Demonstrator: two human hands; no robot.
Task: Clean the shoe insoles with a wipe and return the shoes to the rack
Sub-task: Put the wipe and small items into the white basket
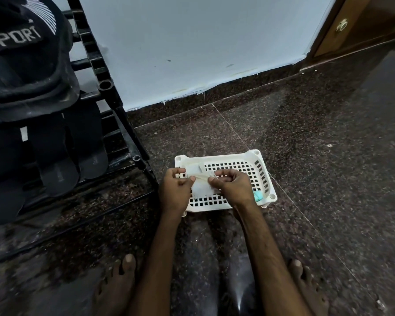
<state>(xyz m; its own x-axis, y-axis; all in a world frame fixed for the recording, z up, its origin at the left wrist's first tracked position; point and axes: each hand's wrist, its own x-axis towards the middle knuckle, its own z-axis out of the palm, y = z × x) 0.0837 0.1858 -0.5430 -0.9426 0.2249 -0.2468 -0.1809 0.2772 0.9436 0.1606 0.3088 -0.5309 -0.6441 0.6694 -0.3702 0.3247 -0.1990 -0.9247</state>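
A white perforated plastic basket sits on the dark granite floor in front of me. Over its left half, my left hand and my right hand both pinch a white wipe, stretching its top edge between the thumbs and fingers. The black shoe rack stands at the left. A black slipper marked SPORT lies on its upper shelf, and a pair of black sandals lies on the shelf below.
A small teal object lies in the basket's near right corner. A pale wall with a dark skirting runs behind, and a wooden door stands at the far right. My bare feet rest on the floor on either side of my arms.
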